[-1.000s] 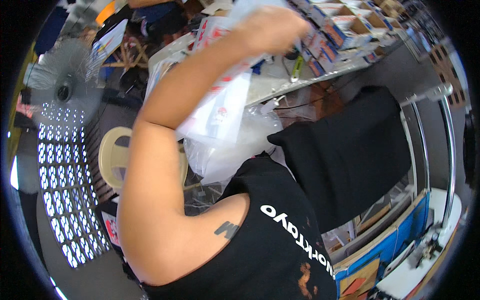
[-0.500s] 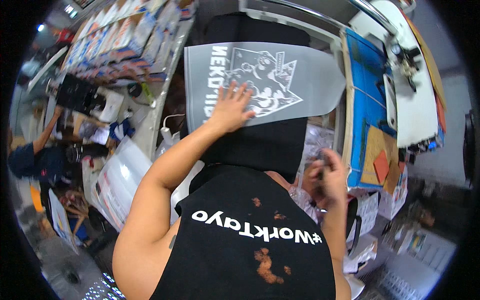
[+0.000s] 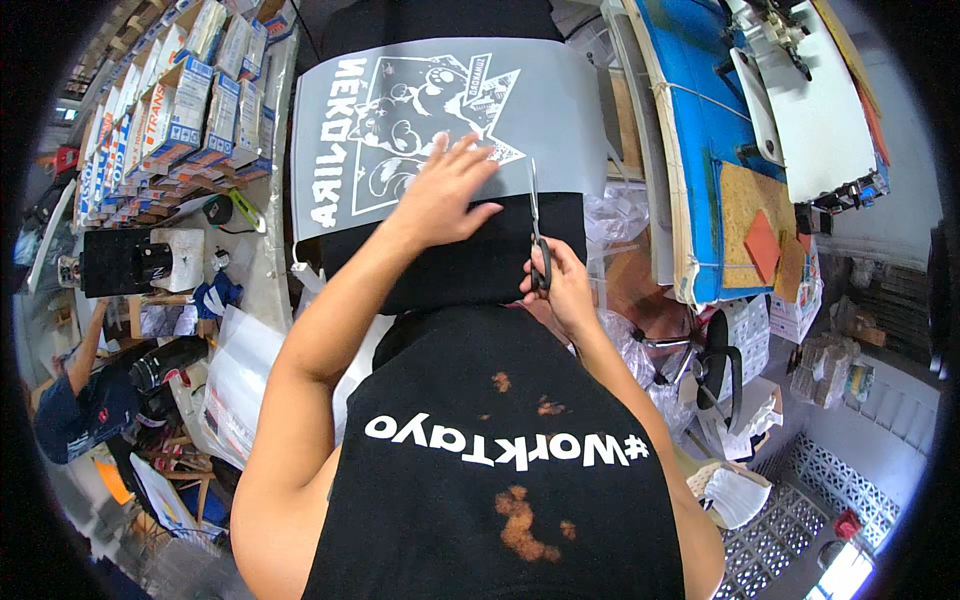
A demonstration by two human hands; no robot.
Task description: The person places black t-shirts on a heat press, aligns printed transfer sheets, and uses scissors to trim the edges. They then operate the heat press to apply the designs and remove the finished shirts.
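Observation:
A translucent film sheet [image 3: 555, 105] bearing a white cat picture and mirrored lettering lies across black cloth [image 3: 440, 275] in front of me. My left hand [image 3: 450, 190] is over its near edge, fingers spread and holding nothing; whether the palm presses down is hard to tell. In my right hand [image 3: 562, 280] is a pair of scissors [image 3: 540, 258] with black handles. Their blades point away from me and overlap the sheet's near edge, right of the picture. The blades look nearly closed.
Stacked cartons [image 3: 190, 110] fill the bench at the far left, above a black device [image 3: 125, 262]. Another person [image 3: 85, 405] is at the left. To the right stand a blue-topped table [image 3: 705, 170] and a white machine [image 3: 805, 100]. Clear plastic wrap [image 3: 615, 215] lies near the scissors.
My right hand has come up and inward from the lower right, bringing the scissors to the sheet's near edge. My left hand stays over the sheet. The whole view has shifted.

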